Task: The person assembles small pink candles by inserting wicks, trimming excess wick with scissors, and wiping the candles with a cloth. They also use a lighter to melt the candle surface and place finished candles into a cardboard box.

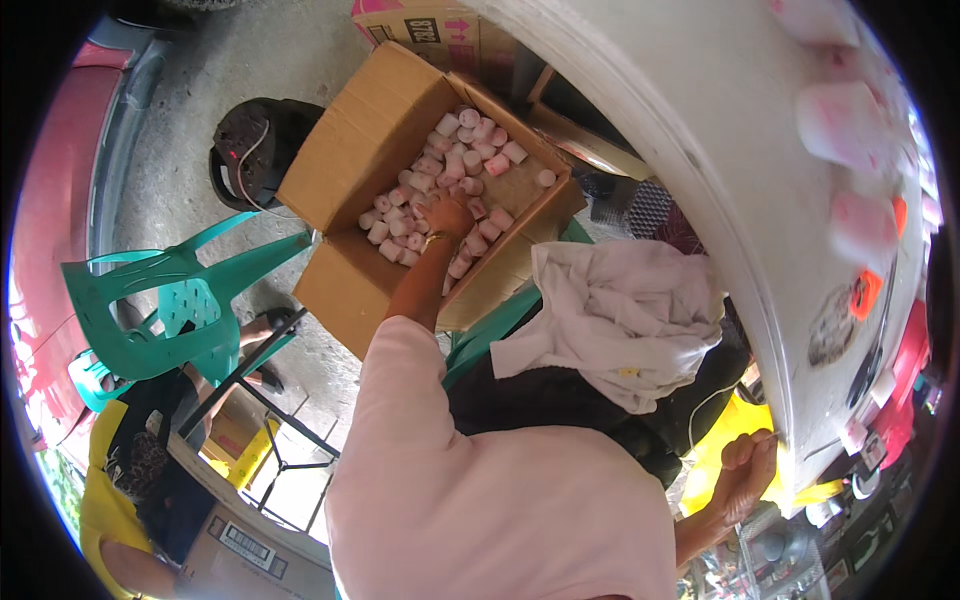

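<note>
My left hand (447, 217), with a bracelet at the wrist, reaches down into an open cardboard box (362, 105). Its fingers lie spread over a heap of small white-and-pink cylinders (398, 222), whose exact kind I cannot make out. Fingertips are partly lost among the pieces. At the lower right, my right hand (742, 475) is closed beside the edge of the white table (640, 90). Thumb and fingers are pressed together there, and what they hold, if anything, is too small to name. A crumpled white cloth (625, 315) lies between the box and the table.
Larger blurred white-and-pink cylinders (840, 120) and orange pieces (866, 294) sit on the table. Green plastic chairs (150, 300) and a dark round object (250, 150) stand left of the box. Another person in yellow (105, 500) is at the lower left, near a metal frame (285, 466).
</note>
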`<move>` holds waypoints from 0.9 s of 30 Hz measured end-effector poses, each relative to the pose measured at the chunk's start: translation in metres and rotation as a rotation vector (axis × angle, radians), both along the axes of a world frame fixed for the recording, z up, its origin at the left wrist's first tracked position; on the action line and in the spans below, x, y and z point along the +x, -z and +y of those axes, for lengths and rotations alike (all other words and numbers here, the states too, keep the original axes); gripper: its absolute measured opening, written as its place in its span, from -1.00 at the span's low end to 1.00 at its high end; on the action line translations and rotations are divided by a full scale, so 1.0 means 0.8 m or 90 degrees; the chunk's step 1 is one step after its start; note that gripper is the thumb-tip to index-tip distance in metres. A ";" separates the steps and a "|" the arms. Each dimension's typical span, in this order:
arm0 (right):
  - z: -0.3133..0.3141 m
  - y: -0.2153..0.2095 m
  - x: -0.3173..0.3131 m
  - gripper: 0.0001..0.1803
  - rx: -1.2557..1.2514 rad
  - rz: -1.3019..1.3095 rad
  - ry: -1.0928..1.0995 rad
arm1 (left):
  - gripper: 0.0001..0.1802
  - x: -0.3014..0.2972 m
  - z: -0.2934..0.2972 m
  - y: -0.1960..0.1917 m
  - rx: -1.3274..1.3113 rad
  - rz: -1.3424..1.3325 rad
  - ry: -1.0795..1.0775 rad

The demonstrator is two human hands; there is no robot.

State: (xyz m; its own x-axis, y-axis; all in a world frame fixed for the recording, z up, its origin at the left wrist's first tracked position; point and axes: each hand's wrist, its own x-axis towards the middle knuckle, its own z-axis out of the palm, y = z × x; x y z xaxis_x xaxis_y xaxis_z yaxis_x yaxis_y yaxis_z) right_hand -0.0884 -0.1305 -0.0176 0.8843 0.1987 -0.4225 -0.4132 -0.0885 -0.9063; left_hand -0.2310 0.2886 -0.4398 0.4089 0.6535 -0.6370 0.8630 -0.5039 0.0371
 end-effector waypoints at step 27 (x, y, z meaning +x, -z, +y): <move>0.049 -0.015 -0.008 -0.83 -0.083 -0.068 -0.115 | -0.68 0.027 -0.027 -0.047 -0.104 -0.554 -0.104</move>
State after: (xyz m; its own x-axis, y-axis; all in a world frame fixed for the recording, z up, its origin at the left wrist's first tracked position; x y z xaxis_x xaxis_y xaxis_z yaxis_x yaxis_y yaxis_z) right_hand -0.0952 -0.0910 -0.0057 0.8804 0.3078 -0.3608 -0.2824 -0.2710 -0.9202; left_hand -0.2093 0.2673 -0.4020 0.7004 0.6737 -0.2357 0.5564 -0.3086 0.7714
